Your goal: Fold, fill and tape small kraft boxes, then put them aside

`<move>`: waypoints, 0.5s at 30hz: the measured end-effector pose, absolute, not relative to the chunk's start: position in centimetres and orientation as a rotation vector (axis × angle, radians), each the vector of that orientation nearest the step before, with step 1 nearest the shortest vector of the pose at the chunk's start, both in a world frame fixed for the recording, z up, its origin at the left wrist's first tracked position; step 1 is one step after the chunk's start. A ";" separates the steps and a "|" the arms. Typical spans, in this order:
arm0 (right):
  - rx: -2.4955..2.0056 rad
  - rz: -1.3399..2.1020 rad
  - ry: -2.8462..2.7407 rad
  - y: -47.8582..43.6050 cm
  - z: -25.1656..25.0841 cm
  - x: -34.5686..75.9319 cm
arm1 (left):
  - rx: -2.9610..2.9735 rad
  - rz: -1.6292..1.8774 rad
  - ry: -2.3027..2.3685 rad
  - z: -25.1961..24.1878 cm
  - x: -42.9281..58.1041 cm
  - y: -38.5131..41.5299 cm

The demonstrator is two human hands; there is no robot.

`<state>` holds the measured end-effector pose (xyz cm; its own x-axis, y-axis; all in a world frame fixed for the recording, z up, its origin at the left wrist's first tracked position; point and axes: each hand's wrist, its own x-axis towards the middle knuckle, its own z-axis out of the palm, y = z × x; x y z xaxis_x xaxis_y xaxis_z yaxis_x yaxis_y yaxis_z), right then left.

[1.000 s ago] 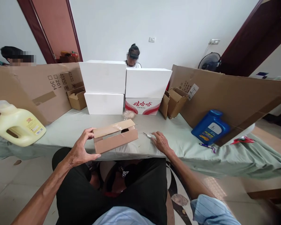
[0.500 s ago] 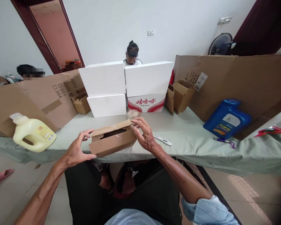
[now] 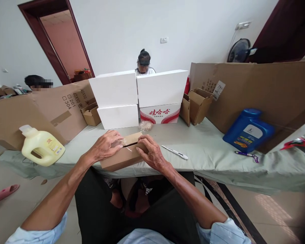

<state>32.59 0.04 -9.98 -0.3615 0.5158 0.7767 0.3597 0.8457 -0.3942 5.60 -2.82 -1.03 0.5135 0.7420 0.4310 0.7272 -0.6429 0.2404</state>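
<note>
A small brown cardboard box (image 3: 124, 157) rests near the table's front edge, its top flaps almost closed with a narrow dark gap between them. My left hand (image 3: 106, 144) lies over its left top, fingers bent on the flap. At the right end, my right hand (image 3: 151, 152) curls its fingers over the upper edge. Clear tape shows on the top by the left fingertips. Just right of the box lies a slim white box cutter (image 3: 175, 152). Behind it sits a crumpled clear plastic lump (image 3: 145, 125).
White boxes (image 3: 113, 89) are stacked at the back, with small open cartons (image 3: 199, 105) beside them. Large cardboard panels (image 3: 254, 88) stand on both sides. A yellow jug (image 3: 42, 147) is at left, a blue bottle (image 3: 249, 130) and purple pen (image 3: 246, 155) at right. Two people sit beyond.
My left hand has moved from the box's left end up onto its top. The raised flap has come down, narrowing the opening. My right hand stays at the right end.
</note>
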 end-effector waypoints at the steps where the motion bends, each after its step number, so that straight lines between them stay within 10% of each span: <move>1: -0.639 0.187 -1.986 0.0 -10.0 32.5 | 2.716 0.741 1.307 -0.8 5.9 -2.4; 15: -0.636 0.234 -2.034 0.1 -9.2 32.8 | 2.448 0.753 1.256 -0.3 7.4 -0.3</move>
